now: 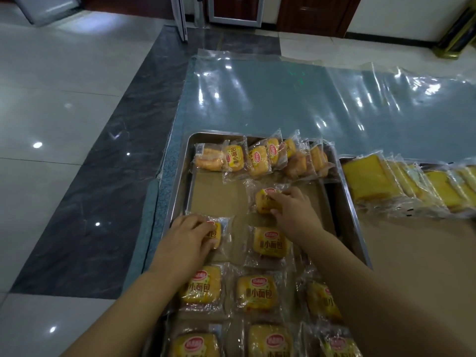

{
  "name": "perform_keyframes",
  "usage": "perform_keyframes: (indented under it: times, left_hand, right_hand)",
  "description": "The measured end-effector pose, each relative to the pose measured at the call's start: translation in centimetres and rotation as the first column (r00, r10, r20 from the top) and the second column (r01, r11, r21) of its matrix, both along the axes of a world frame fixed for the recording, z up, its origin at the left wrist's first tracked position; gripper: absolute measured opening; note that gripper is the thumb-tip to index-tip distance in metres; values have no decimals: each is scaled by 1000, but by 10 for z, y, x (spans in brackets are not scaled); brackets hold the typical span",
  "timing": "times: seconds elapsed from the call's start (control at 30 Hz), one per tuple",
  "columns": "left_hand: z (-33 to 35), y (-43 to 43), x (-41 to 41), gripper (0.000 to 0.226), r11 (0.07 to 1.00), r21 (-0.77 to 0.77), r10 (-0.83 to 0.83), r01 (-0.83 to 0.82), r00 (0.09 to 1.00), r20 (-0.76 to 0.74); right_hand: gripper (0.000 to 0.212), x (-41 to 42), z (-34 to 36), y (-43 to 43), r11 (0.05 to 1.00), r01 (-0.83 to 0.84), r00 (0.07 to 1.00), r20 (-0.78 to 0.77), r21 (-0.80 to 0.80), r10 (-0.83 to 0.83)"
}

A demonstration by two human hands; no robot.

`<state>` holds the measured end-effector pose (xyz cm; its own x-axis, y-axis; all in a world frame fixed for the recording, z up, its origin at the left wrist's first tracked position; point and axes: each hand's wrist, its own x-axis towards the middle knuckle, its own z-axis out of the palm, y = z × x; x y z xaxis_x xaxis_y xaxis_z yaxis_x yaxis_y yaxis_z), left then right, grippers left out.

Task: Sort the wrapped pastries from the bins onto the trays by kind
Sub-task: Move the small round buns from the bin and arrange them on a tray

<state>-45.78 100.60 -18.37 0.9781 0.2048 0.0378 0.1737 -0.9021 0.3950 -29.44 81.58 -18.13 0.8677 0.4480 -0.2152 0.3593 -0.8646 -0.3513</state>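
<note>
The person's left hand point(189, 237) is curling its fingers over a small yellow wrapped bun point(218, 234) in clear printed plastic, gripping it where it is lying flat near the left rim of a rectangular stainless-steel tray point(177, 186). The right hand point(296, 210) is pinching a second yellow wrapped bun point(263, 199) between thumb and fingers, further up the tray's brown-lined middle. Along the tray's far edge a row of the same wrapped buns point(257, 158) is leaning one against the next. Closer to the person, more buns point(257, 292) are lying flat in rows. Just beside the tray on the right, long yellow cake slices point(365, 181) in clear wrappers are overlapping one another. The tray is sitting on a table point(283, 104) that is lying under a glossy clear plastic sheet point(386, 99).
</note>
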Motion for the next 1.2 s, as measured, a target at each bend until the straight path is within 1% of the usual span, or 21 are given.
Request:
perform_keyframes:
  times: [0.1, 0.2, 0.3, 0.37, 0.43, 0.5, 0.57, 0.6, 0.67, 0.73, 0.8, 0.87, 0.97, 1.07, 1.13, 1.2]
  left_hand:
    - [1, -5, -12, 32, 1000, 12, -1, 1, 1000, -16]
    - [3, -7, -20, 34, 1000, -8, 17, -17, 999, -33]
    - [4, -5, -24, 35, 999, -10, -35, 35, 998, -45]
    - [6, -2, -24, 31, 998, -28, -50, 49, 999, -21]
    - [9, 2, -20, 26, 999, -26, -30, 31, 999, 40]
    - [10, 4, -12, 25, 1000, -2, -8, 8, 995, 104]
    - [9, 7, -2, 30, 999, 37, -15, 10, 992, 128]
    - [8, 8, 5, 33, 999, 44, -24, 19, 993, 117]
    - [6, 11, 17, 44, 999, 30, -35, 34, 999, 39]
    - [2, 16, 26, 54, 999, 13, -47, 48, 997, -53]
    - [-1, 19, 33, 51, 996, 42, -76, 83, 987, -143]
    - [-2, 22, 36, 45, 988, 97, -101, 119, 979, -175]
    - [2, 25, 40, 36, 977, 165, -109, 132, 984, -141]
    - [11, 25, 54, 34, 979, 170, -99, 113, 991, -92]
    - [17, 23, 70, 36, 975, 188, -115, 120, 993, -38]
    - [23, 20, 91, 37, 971, 205, -129, 125, 992, 7]
  right_hand:
    - [45, -3, 1, 14, 999, -37, 999, -27, 11, 37]
    - [45, -8, 2, 34, 995, -92, 994, -55, 42, 94]
    - [46, -14, 3, 55, 988, -140, 985, -89, 70, 146]
    - [47, -18, 5, 67, 980, -174, 975, -124, 92, 185]
    - [48, -23, 9, 75, 969, -214, 958, -165, 127, 233]
    - [48, -26, 12, 80, 955, -251, 941, -193, 161, 279]
    - [48, -28, 13, 79, 943, -293, 928, -192, 160, 321]
    - [48, -28, 14, 77, 939, -307, 924, -189, 158, 334]
    - [45, -26, 16, 70, 934, -310, 920, -191, 176, 342]
    - [44, -22, 18, 61, 939, -271, 926, -207, 211, 314]
    - [39, -15, 19, 52, 941, -236, 942, -180, 242, 283]
    - [35, -7, 22, 45, 944, -218, 964, -95, 249, 248]
    - [31, 10, 26, 39, 949, -147, 989, 61, 280, 135]
    - [27, 27, 32, 37, 955, 24, 986, 150, 297, -71]
    - [28, 38, 35, 40, 965, 105, 978, 152, 242, -144]
    - [37, 45, 36, 46, 982, 146, 977, 142, 117, -162]
